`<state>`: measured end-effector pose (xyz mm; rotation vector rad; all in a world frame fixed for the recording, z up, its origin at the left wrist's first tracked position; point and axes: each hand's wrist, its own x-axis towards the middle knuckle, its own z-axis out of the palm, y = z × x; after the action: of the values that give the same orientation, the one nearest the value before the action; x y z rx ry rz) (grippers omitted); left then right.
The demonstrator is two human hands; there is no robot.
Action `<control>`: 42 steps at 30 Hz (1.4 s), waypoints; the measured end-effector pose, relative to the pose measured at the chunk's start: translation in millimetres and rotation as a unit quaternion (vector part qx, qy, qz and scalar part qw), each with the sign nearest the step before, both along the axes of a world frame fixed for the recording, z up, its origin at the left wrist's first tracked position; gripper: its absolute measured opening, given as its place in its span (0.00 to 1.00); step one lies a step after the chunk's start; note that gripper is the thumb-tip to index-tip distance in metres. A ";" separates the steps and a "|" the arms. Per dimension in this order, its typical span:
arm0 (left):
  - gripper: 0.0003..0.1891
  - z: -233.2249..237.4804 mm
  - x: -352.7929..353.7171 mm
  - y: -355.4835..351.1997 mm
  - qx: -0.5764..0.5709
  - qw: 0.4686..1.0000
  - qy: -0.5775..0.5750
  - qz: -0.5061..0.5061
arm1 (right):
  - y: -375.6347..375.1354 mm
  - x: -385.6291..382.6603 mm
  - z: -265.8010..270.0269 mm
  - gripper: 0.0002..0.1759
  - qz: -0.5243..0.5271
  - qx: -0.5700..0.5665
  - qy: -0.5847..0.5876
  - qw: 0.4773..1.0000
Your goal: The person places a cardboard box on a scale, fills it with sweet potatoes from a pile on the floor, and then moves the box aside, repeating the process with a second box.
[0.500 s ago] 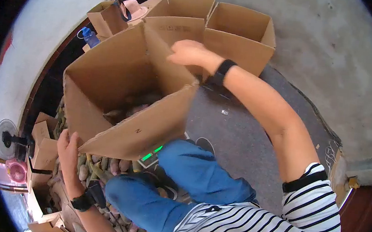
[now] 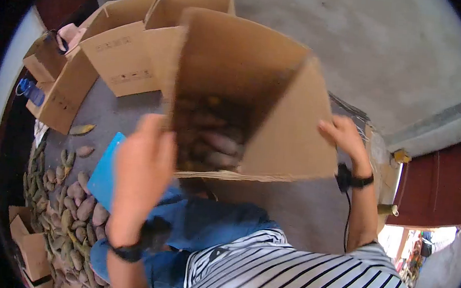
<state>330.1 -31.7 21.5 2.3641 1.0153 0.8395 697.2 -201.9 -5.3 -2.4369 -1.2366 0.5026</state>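
A tall open cardboard box (image 2: 293,116) is held up in front of me between both hands. Inside its shadowed bottom lie several sweet potatoes (image 2: 219,142), some reddish. My left hand (image 2: 146,164), smeared by motion, grips the left side of the box near its front corner. At the opposite side, my right hand (image 2: 346,136) is closed on the right panel, thumb over the cardboard. Both wrists wear black bands.
More open cardboard boxes (image 2: 120,52) stand along the back wall. A blue bottle (image 2: 31,92) is at far left. On the floor lie many sweet potatoes (image 2: 74,204) and a flat blue panel (image 2: 103,168). A small carton (image 2: 32,253) sits at lower left.
The box has moved right with both hands, and my view has turned right. My right hand has shifted onto its right panel. The blue panel, previously hidden, now shows.
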 end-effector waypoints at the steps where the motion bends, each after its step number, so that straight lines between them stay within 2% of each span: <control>1: 0.07 -14.1 26.8 -6.4 -0.021 0.999 0.027 -0.028 | -38.0 7.7 -7.1 0.23 -0.039 -0.012 -0.017 0.999; 2: 0.08 -28.6 55.0 -15.1 -0.076 0.992 0.082 -0.054 | -75.7 21.2 -20.8 0.23 -0.077 -0.021 -0.033 0.996; 4: 0.09 -58.6 110.2 -38.7 -0.087 0.980 0.118 -0.134 | -147.0 48.3 -39.9 0.22 -0.191 -0.037 -0.064 0.979; 6: 0.10 -81.9 155.3 -68.6 -0.099 0.963 0.121 -0.221 | -210.9 71.7 -41.0 0.19 -0.300 0.024 0.048 0.952; 8: 0.11 -96.7 180.7 -93.9 -0.123 0.954 0.013 -0.274 | -232.5 71.9 2.6 0.17 -0.328 -0.194 -0.041 0.924; 9: 0.13 -65.4 180.5 -96.3 -0.138 0.947 -0.011 -0.291 | -253.7 82.4 2.7 0.16 -0.272 -0.265 -0.193 0.905; 10: 0.14 -41.2 178.3 -91.0 -0.112 0.955 -0.035 -0.272 | -270.8 90.3 4.4 0.15 -0.201 -0.330 -0.339 0.858; 11: 0.15 -20.7 172.7 -79.1 -0.084 0.963 -0.058 -0.248 | -264.9 95.0 11.7 0.13 -0.208 -0.236 -0.386 0.867; 12: 0.17 -2.1 161.4 -63.8 -0.097 0.966 -0.092 -0.219 | -247.0 100.5 25.4 0.13 -0.211 -0.134 -0.426 0.869; 14: 0.17 5.2 130.2 -29.1 -0.023 0.981 -0.128 -0.146 | -167.6 65.8 62.5 0.14 -0.154 0.015 -0.366 0.917; 15: 0.17 5.0 107.3 -16.4 -0.034 0.988 -0.116 -0.095 | -131.9 50.1 62.7 0.13 -0.116 0.065 -0.361 0.923; 16: 0.18 6.0 81.0 -8.1 -0.107 0.988 -0.097 -0.046 | -96.3 37.1 57.5 0.11 -0.075 0.118 -0.353 0.925; 18: 0.19 -9.4 20.2 7.2 -0.052 0.997 -0.053 0.026 | -33.8 17.9 41.0 0.10 0.021 0.163 -0.234 0.958; 19: 0.20 -15.4 -11.8 8.6 -0.099 0.991 -0.029 0.089 | -4.2 9.0 27.6 0.10 0.082 0.179 -0.224 0.955; 20: 0.20 -30.1 -47.1 10.7 -0.058 0.992 -0.024 0.111 | 23.9 0.4 11.6 0.10 0.143 0.192 -0.212 0.948; 22: 0.19 -33.3 -106.1 -7.2 -0.063 0.974 0.052 0.213 | 75.5 -18.0 -8.9 0.13 0.237 0.194 -0.174 0.936; 23: 0.19 -40.2 -138.3 -16.8 -0.045 0.962 0.110 0.247 | 100.3 -24.2 -14.4 0.13 0.249 0.199 -0.168 0.933; 24: 0.19 -47.4 -166.2 -28.6 -0.045 0.957 0.113 0.262 | 126.6 -30.1 -18.6 0.15 0.282 0.230 -0.179 0.914; 25: 0.19 -54.8 -192.6 -42.6 -0.004 0.938 0.181 0.295 | 150.9 -35.1 -20.7 0.16 0.316 0.261 -0.189 0.893; 26: 0.20 -62.0 -212.4 -55.2 0.034 0.911 0.246 0.329 | 174.9 -38.0 -20.1 0.16 0.334 0.265 -0.183 0.886; 29: 0.21 -77.4 -250.1 -96.8 -0.023 0.857 0.316 0.407 | 250.9 -43.7 -20.4 0.19 0.344 0.284 -0.221 0.867; 31: 0.22 -84.4 -251.2 -113.9 -0.095 0.839 0.275 0.460 | 292.4 -41.4 -20.8 0.21 0.349 0.290 -0.241 0.858; 32: 0.22 -96.2 -250.5 -120.6 -0.100 0.847 0.192 0.486 | 316.8 -40.0 -22.3 0.22 0.352 0.293 -0.251 0.853; 35: 0.24 -104.1 -235.0 -128.0 -0.047 0.836 0.184 0.514 | 379.1 -24.5 -36.4 0.29 0.308 0.223 -0.334 0.862; 38: 0.24 -99.4 -224.2 -124.2 -0.039 0.823 0.160 0.543 | 431.2 9.7 -79.2 0.36 0.280 0.165 -0.365 0.872; 40: 0.24 -98.9 -228.8 -123.0 -0.033 0.825 0.151 0.543 | 436.6 10.1 -96.2 0.36 0.288 0.077 -0.281 0.912; 42: 0.24 -100.6 -230.4 -121.4 -0.035 0.821 0.145 0.551 | 414.9 -10.8 -96.0 0.29 0.289 0.124 -0.378 0.871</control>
<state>99.6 -153.1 -79.1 1.6933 2.5754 0.7325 686.4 213.1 -101.3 -2.0421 -2.1978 -0.5281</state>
